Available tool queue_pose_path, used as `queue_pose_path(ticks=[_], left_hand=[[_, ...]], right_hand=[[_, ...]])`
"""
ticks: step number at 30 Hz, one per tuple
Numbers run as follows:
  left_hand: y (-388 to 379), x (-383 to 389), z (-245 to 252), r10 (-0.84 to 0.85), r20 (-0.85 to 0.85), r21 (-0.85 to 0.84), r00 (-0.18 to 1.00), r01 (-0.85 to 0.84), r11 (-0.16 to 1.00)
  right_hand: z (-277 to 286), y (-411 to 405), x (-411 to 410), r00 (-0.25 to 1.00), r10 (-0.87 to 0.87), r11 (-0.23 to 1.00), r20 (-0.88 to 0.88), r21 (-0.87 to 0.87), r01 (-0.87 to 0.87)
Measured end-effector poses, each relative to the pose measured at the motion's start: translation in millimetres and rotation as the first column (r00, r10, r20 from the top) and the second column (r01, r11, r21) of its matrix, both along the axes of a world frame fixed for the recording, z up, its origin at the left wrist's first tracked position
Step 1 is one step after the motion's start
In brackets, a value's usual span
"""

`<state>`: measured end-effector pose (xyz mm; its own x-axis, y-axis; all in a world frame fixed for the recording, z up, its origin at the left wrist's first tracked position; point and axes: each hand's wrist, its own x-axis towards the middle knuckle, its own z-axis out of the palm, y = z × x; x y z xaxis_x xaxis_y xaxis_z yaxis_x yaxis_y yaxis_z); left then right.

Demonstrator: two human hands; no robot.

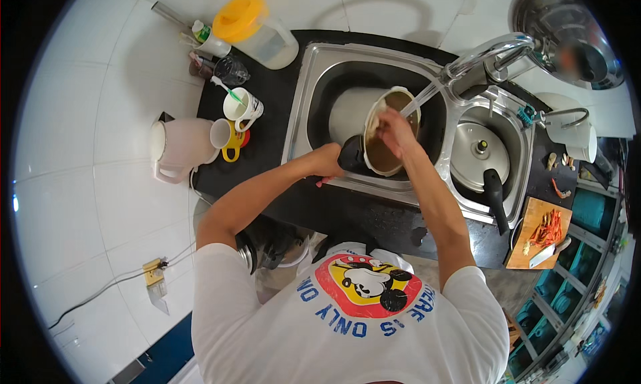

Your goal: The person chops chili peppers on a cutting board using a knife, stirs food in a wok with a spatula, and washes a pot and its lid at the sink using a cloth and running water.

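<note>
My left hand (328, 162) is closed around the black handle (351, 153) of a metal pressure cooker pot (350, 114), tilted on its side in the large sink basin (325, 76). Brownish, murky liquid shows inside the pot. Water runs from the chrome faucet (488, 46) towards the pot's mouth. My right hand (393, 132) is at the opening, by the inner rim, blurred; its fingertips are near something pale, and whether they grip it I cannot tell. The pot's lid (478, 153), with a black handle, lies in the smaller basin on the right.
Left on the black counter are a pink electric kettle (183, 146), a yellow mug (230, 139), a white mug (244, 108) holding a toothbrush, and a yellow-lidded pitcher (265, 38). To the right, a wooden cutting board (531, 223) bears sliced red peppers (547, 228) and a knife (543, 256).
</note>
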<state>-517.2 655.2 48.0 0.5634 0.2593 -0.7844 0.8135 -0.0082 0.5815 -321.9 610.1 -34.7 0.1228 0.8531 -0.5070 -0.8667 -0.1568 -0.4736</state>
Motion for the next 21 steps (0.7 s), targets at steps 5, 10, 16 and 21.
queue_pose_path(ticks=[5,10,16,21], left_hand=[[1,-3,8,-0.122,-0.080,0.173,0.989,0.134,0.976],[4,8,0,-0.202,-0.090,0.183,0.975,0.216,0.959],[21,2,9,-0.138,-0.079,-0.002,0.987,0.138,0.990],[27,-2,6,-0.024,-0.076,-0.145,0.997,0.012,0.989]], right_hand=[[-15,-40,-15,0.379,0.702,0.613,0.603,-0.241,-0.752],[-92,-39,33,-0.505,0.245,0.616,0.827,-0.535,-0.577],[-55,0,57,-0.803,0.187,0.729,0.566,-0.628,-0.272],[-75,19,52,-0.737,0.053,0.732,0.674,-0.528,-0.431]])
